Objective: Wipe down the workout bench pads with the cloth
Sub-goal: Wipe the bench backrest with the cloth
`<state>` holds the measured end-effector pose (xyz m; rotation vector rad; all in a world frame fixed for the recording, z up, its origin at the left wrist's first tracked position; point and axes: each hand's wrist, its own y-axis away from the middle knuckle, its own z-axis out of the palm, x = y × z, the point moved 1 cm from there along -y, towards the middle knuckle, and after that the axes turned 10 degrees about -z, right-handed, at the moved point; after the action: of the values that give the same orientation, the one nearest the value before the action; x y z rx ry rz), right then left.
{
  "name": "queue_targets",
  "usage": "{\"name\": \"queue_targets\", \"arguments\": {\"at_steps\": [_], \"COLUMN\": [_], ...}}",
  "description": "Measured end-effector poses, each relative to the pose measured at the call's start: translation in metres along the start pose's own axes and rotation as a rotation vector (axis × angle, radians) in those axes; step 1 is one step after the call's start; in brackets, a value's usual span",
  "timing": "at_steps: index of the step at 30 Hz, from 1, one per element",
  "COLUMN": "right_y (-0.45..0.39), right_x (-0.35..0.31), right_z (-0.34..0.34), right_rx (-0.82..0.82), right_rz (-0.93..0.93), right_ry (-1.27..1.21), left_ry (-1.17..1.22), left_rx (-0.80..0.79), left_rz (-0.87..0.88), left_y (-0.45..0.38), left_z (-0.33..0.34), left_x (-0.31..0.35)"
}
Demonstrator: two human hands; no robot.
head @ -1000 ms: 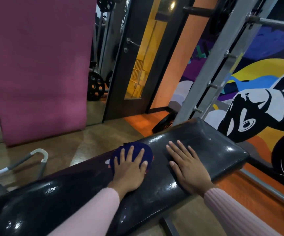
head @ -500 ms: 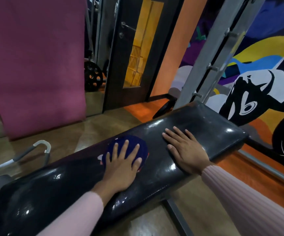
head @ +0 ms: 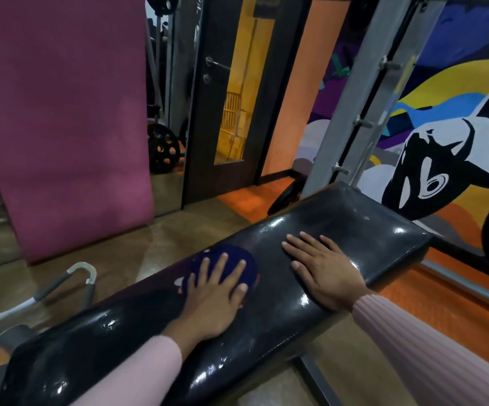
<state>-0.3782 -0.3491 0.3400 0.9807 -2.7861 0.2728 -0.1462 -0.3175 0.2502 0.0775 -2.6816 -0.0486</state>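
The left hand's fingers (head: 223, 266) are lying straight and spread apart, pressing flat on the dark blue cloth (head: 231, 259), which is bunched into a rounded pad under and just beyond the fingertips. The left hand (head: 212, 297) is lying palm down, its wrist running back into a pale pink sleeve (head: 137, 373) that is angling toward the lower left. To the right of those fingers, near but not touching, the right hand's fingers (head: 310, 247) are stretching out straight and slightly fanned, holding nothing, resting flat on the glossy black bench pad (head: 369, 224). The right hand (head: 323, 271) is lying palm down with the forearm coming in from the lower right. The cloth is sitting on the pad's far edge, roughly at mid-length. Beyond the fingertips, a pink mat (head: 61, 118) is standing upright, and a grey rack upright (head: 363, 92) is rising past the pad's far end.
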Motion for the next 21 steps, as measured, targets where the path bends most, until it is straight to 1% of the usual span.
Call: {"name": "queue_targets", "arguments": {"at_steps": [2,4,6,8,11,13,16,17,19,21], "right_y": [0.0,0.0,0.0,0.0,0.0,0.0,0.001,0.001,0.002,0.001], "right_x": [0.0,-0.001,-0.001,-0.001,-0.001,-0.002,-0.001,-0.001,-0.001,-0.001], "right_z": [0.0,0.0,0.0,0.0,0.0,0.0,-0.001,0.0,0.0,0.001], "right_rx": [-0.004,-0.014,-0.026,-0.027,-0.022,-0.03,-0.04,-0.043,-0.044,-0.04], "right_rz": [0.004,0.004,0.01,0.014,0.01,0.007,0.009,0.01,0.014,0.017], "right_ry": [-0.004,-0.002,0.002,0.008,0.015,0.011,0.018,0.019,0.018,0.025], "left_ry": [-0.012,0.01,0.051,0.105,0.14,0.116,0.063,0.062,0.095,0.13], "left_rx": [0.009,-0.014,-0.052,-0.092,-0.073,-0.066,-0.068,-0.076,-0.095,-0.119], "left_rz": [0.137,0.169,0.105,-0.006,-0.134,-0.107,0.038,0.059,0.027,-0.061], "left_y": [0.007,-0.007,-0.026,-0.039,-0.024,0.002,0.029,0.028,0.012,-0.006], "left_z": [0.002,-0.002,-0.007,-0.011,-0.009,-0.004,0.005,0.006,0.004,-0.003], "left_x": [0.029,0.049,0.052,0.038,0.012,0.014,0.045,0.054,0.062,0.052]}}
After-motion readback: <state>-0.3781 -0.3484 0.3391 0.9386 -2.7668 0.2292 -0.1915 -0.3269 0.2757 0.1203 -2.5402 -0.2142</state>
